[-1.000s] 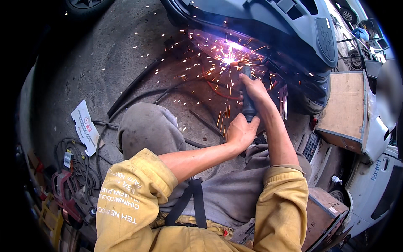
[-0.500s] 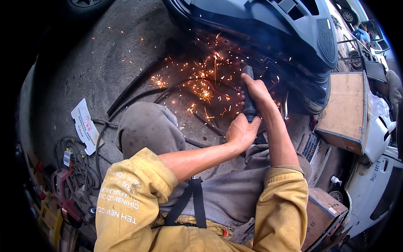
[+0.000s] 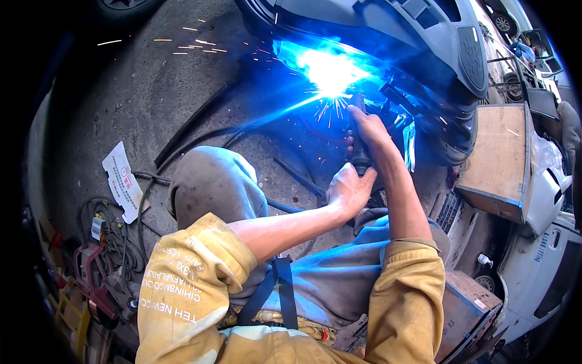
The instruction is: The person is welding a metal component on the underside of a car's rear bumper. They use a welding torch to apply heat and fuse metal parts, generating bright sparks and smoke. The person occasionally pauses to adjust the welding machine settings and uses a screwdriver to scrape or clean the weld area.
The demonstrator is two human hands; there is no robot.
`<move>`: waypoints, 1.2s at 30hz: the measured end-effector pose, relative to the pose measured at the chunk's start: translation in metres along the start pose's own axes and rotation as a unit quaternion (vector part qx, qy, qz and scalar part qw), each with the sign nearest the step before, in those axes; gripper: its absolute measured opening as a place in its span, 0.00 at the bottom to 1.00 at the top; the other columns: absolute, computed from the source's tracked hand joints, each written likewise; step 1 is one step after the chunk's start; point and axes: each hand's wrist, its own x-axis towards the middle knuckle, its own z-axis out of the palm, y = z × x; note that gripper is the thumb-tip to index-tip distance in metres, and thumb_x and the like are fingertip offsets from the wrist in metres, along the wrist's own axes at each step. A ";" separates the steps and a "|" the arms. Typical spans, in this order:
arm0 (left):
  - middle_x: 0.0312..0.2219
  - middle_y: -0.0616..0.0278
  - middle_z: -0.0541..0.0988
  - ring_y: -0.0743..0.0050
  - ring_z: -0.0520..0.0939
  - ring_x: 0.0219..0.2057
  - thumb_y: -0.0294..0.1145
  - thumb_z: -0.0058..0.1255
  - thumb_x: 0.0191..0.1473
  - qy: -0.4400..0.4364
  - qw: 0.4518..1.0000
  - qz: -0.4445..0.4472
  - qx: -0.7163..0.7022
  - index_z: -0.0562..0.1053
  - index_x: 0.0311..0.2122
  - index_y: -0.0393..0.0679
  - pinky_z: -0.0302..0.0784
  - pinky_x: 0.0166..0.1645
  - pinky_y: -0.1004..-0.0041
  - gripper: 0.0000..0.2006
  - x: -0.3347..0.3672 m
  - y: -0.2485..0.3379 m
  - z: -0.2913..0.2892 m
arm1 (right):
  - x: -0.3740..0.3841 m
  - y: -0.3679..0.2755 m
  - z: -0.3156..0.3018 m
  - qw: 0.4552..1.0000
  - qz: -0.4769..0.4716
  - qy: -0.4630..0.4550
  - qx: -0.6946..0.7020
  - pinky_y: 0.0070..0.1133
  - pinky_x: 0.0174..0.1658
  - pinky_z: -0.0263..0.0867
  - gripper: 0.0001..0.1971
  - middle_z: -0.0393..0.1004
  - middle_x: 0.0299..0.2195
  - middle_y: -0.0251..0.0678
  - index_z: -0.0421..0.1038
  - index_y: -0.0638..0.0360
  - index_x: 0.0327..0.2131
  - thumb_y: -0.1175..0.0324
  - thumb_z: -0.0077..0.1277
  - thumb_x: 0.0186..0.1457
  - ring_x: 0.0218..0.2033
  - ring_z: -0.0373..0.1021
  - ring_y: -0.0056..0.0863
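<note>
Both my hands grip a dark welding torch (image 3: 361,148). My right hand (image 3: 371,130) wraps its upper part, while my left hand (image 3: 350,193) closes round the lower end of the handle. Beyond the torch tip, a blinding blue-white arc (image 3: 332,71) glows under the lower edge of a grey vehicle panel (image 3: 339,24). Sparks spray from the arc, and its glare hides the exact spot it touches. A dark cable (image 3: 209,136) runs over the ground left of my hands.
A long black strip (image 3: 193,127) lies on the concrete, with a printed white sheet (image 3: 123,182) to its left. Coiled cables (image 3: 118,242) and a red metal frame (image 3: 94,273) sit at lower left. Wooden boxes (image 3: 494,158) and a white vehicle (image 3: 539,285) stand on the right.
A bright blue-white arc now burns where scattered orange sparks and dimmer light were before, and blue light falls on my trousers. My hands keep nearly the same place on the torch.
</note>
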 end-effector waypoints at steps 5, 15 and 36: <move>0.30 0.34 0.79 0.39 0.82 0.37 0.50 0.49 0.54 0.037 0.999 -0.015 0.010 0.74 0.33 0.27 0.73 0.45 0.55 0.27 -0.006 0.004 0.000 | -0.002 0.002 0.000 1.000 -0.011 0.008 -0.004 0.25 0.17 0.70 0.23 0.67 0.18 0.36 0.68 0.70 0.31 0.53 0.50 0.60 0.16 0.68 0.26; 0.30 0.38 0.79 0.41 0.82 0.38 0.49 0.50 0.55 0.027 1.000 -0.004 0.003 0.73 0.35 0.29 0.73 0.43 0.55 0.25 -0.009 0.007 -0.003 | -0.002 0.003 -0.002 1.000 -0.003 0.019 -0.002 0.25 0.18 0.70 0.24 0.69 0.21 0.37 0.68 0.71 0.35 0.52 0.50 0.59 0.18 0.70 0.27; 0.28 0.38 0.79 0.44 0.82 0.35 0.49 0.50 0.55 0.032 0.999 -0.010 -0.004 0.74 0.34 0.29 0.73 0.42 0.56 0.25 -0.006 0.005 -0.001 | 0.000 0.003 -0.001 1.000 -0.001 -0.004 0.005 0.25 0.17 0.69 0.24 0.68 0.23 0.37 0.65 0.70 0.39 0.52 0.51 0.60 0.18 0.68 0.25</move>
